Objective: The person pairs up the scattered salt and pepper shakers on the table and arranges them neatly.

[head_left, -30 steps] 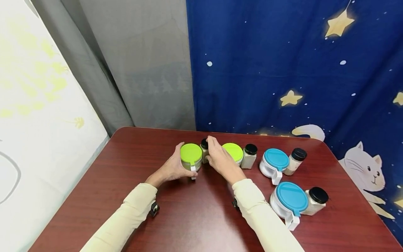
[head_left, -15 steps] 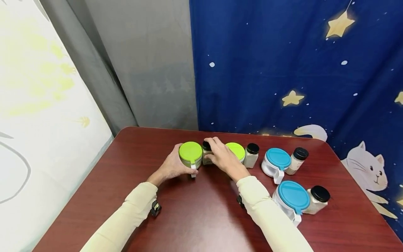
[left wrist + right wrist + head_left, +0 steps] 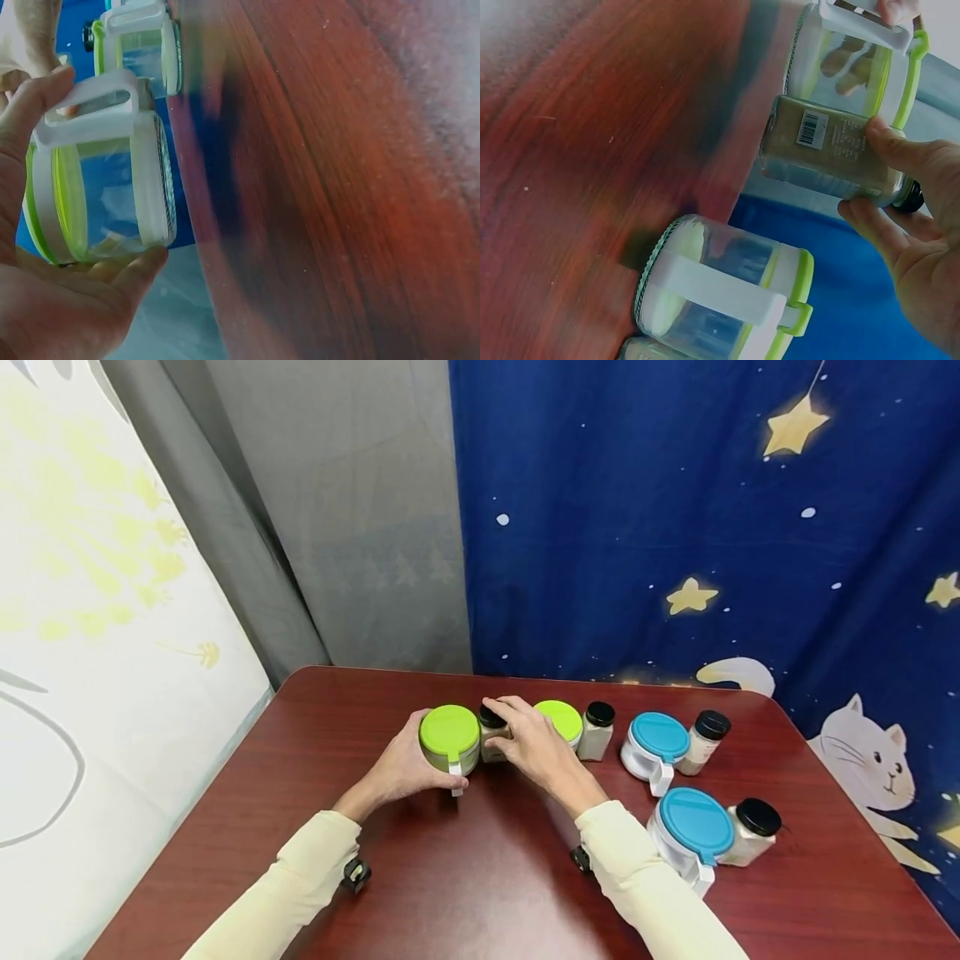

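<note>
My left hand (image 3: 401, 766) holds a glass seasoning jar with a lime-green lid (image 3: 450, 731), thumb at its white handle (image 3: 101, 112) and fingers around the far side. Just right of it stands a square spice jar (image 3: 493, 745) with a black cap and greyish-brown powder inside. My right hand (image 3: 542, 749) holds this spice jar between thumb and fingers; the right wrist view shows its barcode label (image 3: 812, 128). A second green-lidded jar (image 3: 561, 720) stands partly hidden behind the right hand. Beside that is another black-capped spice jar (image 3: 597, 733).
Two blue-lidded jars (image 3: 660, 737) with white handles stand to the right on the reddish-brown table (image 3: 465, 893), each beside a black-capped spice jar (image 3: 703, 743). The table's back edge runs close behind the jars, before a grey and blue curtain (image 3: 645, 527).
My right hand has shifted slightly left and lower, uncovering more of the second green lid. The held green-lidded jar and the spice jar now sit a little farther apart. The other jars stay put.
</note>
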The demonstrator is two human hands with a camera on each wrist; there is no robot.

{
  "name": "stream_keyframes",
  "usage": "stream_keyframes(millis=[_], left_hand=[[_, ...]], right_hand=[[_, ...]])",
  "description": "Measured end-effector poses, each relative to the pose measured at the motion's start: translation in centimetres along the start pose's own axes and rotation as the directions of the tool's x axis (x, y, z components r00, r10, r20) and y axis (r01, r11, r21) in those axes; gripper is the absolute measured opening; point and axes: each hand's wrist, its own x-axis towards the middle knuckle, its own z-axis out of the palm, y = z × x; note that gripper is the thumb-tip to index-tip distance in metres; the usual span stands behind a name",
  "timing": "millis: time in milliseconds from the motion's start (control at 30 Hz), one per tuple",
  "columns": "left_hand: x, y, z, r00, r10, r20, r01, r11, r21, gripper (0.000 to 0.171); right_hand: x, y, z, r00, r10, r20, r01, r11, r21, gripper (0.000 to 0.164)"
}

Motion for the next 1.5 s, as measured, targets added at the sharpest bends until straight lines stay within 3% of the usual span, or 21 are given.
stream_keyframes(millis=[367,567,767,1000,1167,1500], left_hand=[[-2.6,-0.2,0.4,0.999,0.014,0.047,-0.015,1.0,0.02,0.115],[-4.5,0.0,1.2,1.0,0.003,0.024,-0.004,1.0,0.014,0.116],[-6.1,0.8,1.8,1.0,0.017,0.023,-0.017,1.0,0.01,0.116],[-7.6,2.4,4.0,0.999,-0.004,0.044,0.004,1.0,-0.013,0.111],[-7.5,3.8,6.0,0.998,0.007,0.057,-0.005,1.0,-0.029,0.112],[-5.6,5.8,9.9,0.993,0.04,0.108,-0.036,0.999,-0.039,0.113]], right_hand=[[-2.3,-1.1,-0.3,1.0,-0.017,0.008,0.017,1.0,0.026,0.06],[-3.8,-2.2,-0.5,1.0,0.006,0.002,-0.006,0.999,0.044,0.058],[-5.6,-3.2,-1.0,0.997,0.077,-0.022,-0.075,0.995,0.068,0.056],[-8.6,-3.5,-2.0,0.986,0.162,-0.05,-0.157,0.984,0.082,0.058],[-10.5,-2.7,-3.3,0.978,0.188,-0.095,-0.183,0.981,0.06,0.061],[-13.1,-0.3,-5.6,0.965,0.222,-0.136,-0.215,0.974,0.063,0.061]])
